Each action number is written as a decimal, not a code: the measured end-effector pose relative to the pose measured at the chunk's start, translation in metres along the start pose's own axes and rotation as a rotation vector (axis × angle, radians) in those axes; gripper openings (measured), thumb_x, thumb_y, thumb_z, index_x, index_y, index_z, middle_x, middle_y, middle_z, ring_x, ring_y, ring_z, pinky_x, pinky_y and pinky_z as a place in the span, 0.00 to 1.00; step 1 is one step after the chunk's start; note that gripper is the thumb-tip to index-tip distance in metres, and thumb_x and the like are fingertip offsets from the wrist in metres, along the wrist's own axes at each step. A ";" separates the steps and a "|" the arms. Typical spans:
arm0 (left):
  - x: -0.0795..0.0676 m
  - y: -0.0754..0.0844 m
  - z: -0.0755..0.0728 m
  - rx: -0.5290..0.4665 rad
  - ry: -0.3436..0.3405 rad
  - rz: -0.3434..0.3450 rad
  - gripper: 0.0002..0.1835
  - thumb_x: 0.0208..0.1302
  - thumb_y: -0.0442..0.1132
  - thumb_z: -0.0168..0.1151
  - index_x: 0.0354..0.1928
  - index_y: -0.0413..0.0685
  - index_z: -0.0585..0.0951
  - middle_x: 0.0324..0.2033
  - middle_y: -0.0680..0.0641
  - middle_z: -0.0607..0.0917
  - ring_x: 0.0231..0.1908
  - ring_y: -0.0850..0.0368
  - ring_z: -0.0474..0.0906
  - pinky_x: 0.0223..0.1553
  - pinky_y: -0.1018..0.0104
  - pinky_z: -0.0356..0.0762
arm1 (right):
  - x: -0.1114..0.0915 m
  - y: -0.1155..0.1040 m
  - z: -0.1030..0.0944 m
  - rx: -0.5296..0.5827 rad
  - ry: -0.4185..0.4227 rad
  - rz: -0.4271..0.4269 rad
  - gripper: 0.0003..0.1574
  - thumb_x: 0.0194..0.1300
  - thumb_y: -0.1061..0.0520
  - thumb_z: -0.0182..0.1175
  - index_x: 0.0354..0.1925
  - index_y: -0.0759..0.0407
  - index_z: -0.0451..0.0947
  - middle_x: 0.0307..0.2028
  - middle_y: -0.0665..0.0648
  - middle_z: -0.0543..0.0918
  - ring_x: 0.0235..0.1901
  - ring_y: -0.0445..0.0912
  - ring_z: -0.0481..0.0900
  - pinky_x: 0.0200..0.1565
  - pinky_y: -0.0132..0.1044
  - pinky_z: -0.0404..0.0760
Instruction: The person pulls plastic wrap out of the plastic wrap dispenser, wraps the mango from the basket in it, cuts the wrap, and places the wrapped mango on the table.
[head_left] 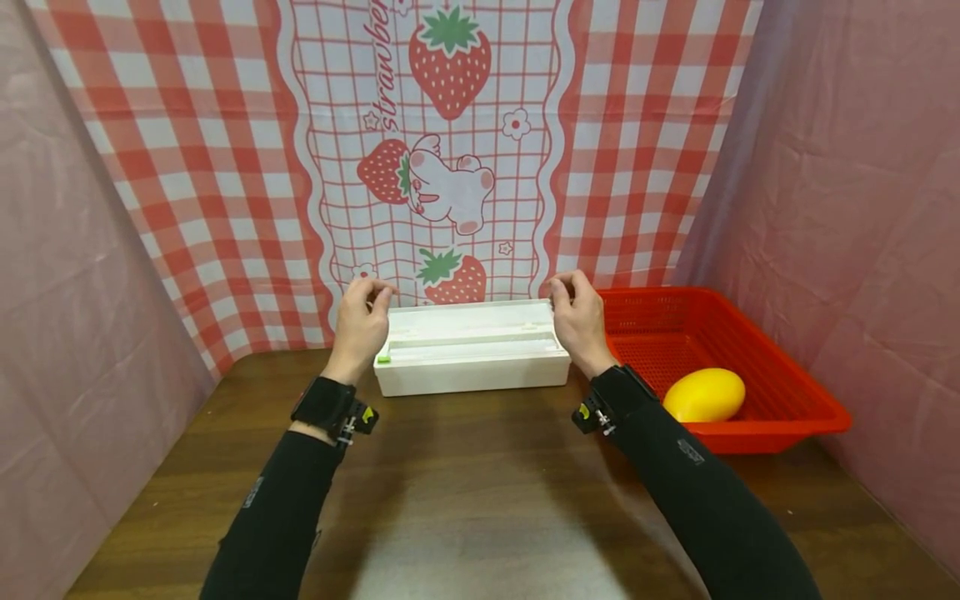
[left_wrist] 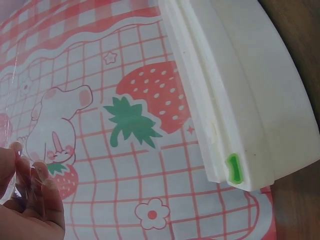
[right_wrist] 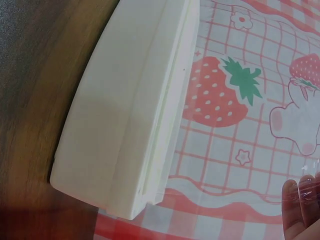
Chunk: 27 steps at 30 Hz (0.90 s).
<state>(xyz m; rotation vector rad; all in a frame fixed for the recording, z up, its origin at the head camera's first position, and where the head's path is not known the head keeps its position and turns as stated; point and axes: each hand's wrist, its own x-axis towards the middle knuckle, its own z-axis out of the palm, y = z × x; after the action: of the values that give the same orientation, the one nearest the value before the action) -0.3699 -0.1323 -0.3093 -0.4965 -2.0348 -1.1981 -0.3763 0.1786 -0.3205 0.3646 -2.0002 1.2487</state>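
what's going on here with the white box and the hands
A person stands at a wooden table with both hands raised over a long white dispenser box. The left hand and right hand each pinch a corner of clear film coming from the box, holding it up above it. Beside it on the right, a red basket holds a yellow mango-like fruit.

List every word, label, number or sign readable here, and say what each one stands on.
"strawber", running up the strawberry cloth on the back wall; the top of the picture cuts off the rest of the word.
White marks on the black sleeves: too small to read.
Nothing readable shows on the white dispenser box, the red basket or the wrist straps.
The wrist views show no text.
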 end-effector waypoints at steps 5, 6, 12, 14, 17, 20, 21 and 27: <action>-0.001 0.003 -0.002 -0.002 0.005 0.017 0.08 0.69 0.32 0.52 0.39 0.37 0.80 0.34 0.43 0.75 0.33 0.54 0.69 0.32 0.66 0.66 | -0.001 -0.004 -0.002 0.009 0.016 -0.022 0.12 0.72 0.53 0.51 0.41 0.61 0.75 0.30 0.58 0.77 0.30 0.47 0.73 0.35 0.37 0.70; -0.001 0.003 -0.003 -0.001 0.004 0.018 0.08 0.69 0.32 0.52 0.39 0.37 0.80 0.34 0.43 0.75 0.33 0.54 0.69 0.33 0.65 0.66 | -0.001 -0.005 -0.002 0.015 0.018 -0.022 0.12 0.72 0.53 0.51 0.41 0.61 0.75 0.30 0.58 0.77 0.29 0.47 0.73 0.34 0.36 0.70; -0.001 0.008 -0.006 0.009 0.000 0.027 0.09 0.70 0.34 0.52 0.40 0.37 0.80 0.35 0.43 0.75 0.32 0.54 0.69 0.33 0.64 0.67 | 0.000 -0.008 -0.004 0.054 0.022 -0.025 0.13 0.72 0.52 0.51 0.41 0.61 0.74 0.29 0.63 0.78 0.26 0.46 0.73 0.31 0.33 0.71; 0.000 0.009 -0.007 0.017 0.009 0.030 0.09 0.70 0.34 0.52 0.40 0.38 0.80 0.35 0.44 0.75 0.32 0.55 0.69 0.33 0.64 0.68 | 0.001 -0.010 -0.005 0.065 0.021 -0.031 0.14 0.72 0.51 0.51 0.41 0.61 0.74 0.28 0.63 0.78 0.26 0.46 0.73 0.30 0.33 0.71; 0.000 0.011 -0.009 0.021 0.021 0.039 0.09 0.70 0.34 0.52 0.40 0.38 0.80 0.35 0.44 0.75 0.32 0.55 0.69 0.33 0.65 0.67 | 0.002 -0.012 -0.007 0.073 0.012 -0.042 0.15 0.72 0.50 0.50 0.41 0.61 0.74 0.29 0.63 0.78 0.26 0.45 0.73 0.30 0.33 0.72; 0.000 0.015 -0.010 0.025 0.036 0.055 0.09 0.70 0.33 0.52 0.40 0.37 0.81 0.34 0.43 0.75 0.32 0.54 0.69 0.33 0.65 0.67 | 0.002 -0.014 -0.009 0.070 -0.002 -0.063 0.16 0.73 0.50 0.49 0.43 0.62 0.73 0.29 0.64 0.77 0.25 0.46 0.73 0.30 0.34 0.72; -0.001 0.017 -0.011 0.028 0.041 0.062 0.09 0.70 0.33 0.52 0.40 0.37 0.81 0.34 0.43 0.75 0.31 0.54 0.69 0.32 0.66 0.67 | 0.002 -0.014 -0.009 0.071 -0.007 -0.069 0.16 0.73 0.50 0.49 0.44 0.62 0.73 0.29 0.63 0.77 0.25 0.46 0.73 0.30 0.35 0.72; 0.000 0.022 -0.014 0.039 0.052 0.092 0.09 0.70 0.33 0.52 0.40 0.37 0.81 0.34 0.42 0.76 0.30 0.55 0.69 0.32 0.66 0.66 | 0.001 -0.020 -0.013 0.068 -0.003 -0.095 0.16 0.74 0.51 0.47 0.44 0.62 0.73 0.31 0.59 0.76 0.28 0.51 0.74 0.33 0.36 0.71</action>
<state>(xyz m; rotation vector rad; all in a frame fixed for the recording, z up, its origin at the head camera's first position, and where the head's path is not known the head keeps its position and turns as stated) -0.3506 -0.1334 -0.2920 -0.5290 -1.9655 -1.1034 -0.3597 0.1799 -0.3037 0.4896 -1.9232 1.2593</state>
